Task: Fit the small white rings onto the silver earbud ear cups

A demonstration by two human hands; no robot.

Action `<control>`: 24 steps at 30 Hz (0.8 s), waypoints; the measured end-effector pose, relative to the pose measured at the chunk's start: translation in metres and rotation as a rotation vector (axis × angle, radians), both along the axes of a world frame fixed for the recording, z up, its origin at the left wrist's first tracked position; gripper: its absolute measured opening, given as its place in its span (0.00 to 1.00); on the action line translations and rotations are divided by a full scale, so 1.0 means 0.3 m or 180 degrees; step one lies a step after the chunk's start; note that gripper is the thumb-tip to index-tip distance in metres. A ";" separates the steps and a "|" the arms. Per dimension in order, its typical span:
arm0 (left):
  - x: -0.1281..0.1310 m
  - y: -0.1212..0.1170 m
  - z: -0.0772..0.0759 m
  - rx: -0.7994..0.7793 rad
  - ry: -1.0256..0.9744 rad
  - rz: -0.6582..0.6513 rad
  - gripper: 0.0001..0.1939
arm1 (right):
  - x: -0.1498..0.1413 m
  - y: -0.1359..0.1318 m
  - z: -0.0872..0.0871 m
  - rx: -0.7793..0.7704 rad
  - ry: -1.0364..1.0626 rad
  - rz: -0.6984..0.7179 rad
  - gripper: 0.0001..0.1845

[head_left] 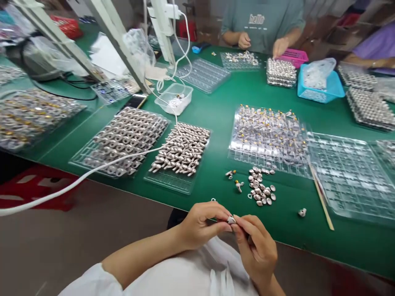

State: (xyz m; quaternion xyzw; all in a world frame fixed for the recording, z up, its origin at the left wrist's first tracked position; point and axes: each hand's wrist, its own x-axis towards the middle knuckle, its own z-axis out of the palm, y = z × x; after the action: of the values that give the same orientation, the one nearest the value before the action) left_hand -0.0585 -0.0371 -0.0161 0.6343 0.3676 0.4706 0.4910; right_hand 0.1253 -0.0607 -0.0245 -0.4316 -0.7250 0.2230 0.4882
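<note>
My left hand (208, 224) and my right hand (256, 246) meet in front of my body, just off the table's near edge. Between their fingertips they pinch a small silver earbud shell (231, 220), partly covered by the fingers. Beyond the hands lies a loose pile of silver oval caps (261, 187). Left of that pile are two silver pieces with yellow bits, one of them a small stemmed piece (238, 186). A single silver piece (302, 212) rests by itself to the right.
Clear trays hold rows of silver shells (126, 135), stemmed shells (185, 146) and yellow-tipped parts (268, 131). A thin wooden stick (322, 199) lies beside a bare clear tray (354, 176). A white cable (123, 158) crosses the left side. Across the green table, a co-worker's hands (280, 47) handle parts.
</note>
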 end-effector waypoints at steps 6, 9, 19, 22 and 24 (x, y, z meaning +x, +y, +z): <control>-0.070 -0.038 -0.002 -0.0520 0.0478 0.0537 0.04 | -0.051 0.039 -0.014 0.0113 -0.0085 0.0521 0.13; -0.161 -0.036 -0.015 -0.0460 0.1214 0.1339 0.05 | -0.041 0.050 -0.018 0.0100 -0.0090 0.0567 0.13; -0.493 0.035 -0.044 -0.0018 0.2706 0.3195 0.10 | 0.023 0.085 -0.094 -0.0038 -0.0225 0.0051 0.08; -0.505 0.051 -0.049 0.0064 0.2988 0.2999 0.12 | 0.021 0.089 -0.112 -0.0107 -0.0247 0.0041 0.08; -0.506 0.057 -0.049 0.0036 0.3149 0.2883 0.13 | 0.021 0.091 -0.112 -0.0145 -0.0249 0.0033 0.09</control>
State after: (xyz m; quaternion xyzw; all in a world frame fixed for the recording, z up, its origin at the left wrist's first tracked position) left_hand -0.2104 -0.0199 -0.0309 0.5610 0.7768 0.2859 0.0154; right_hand 0.1315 -0.0335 -0.0580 -0.4473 -0.7405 0.2248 0.4484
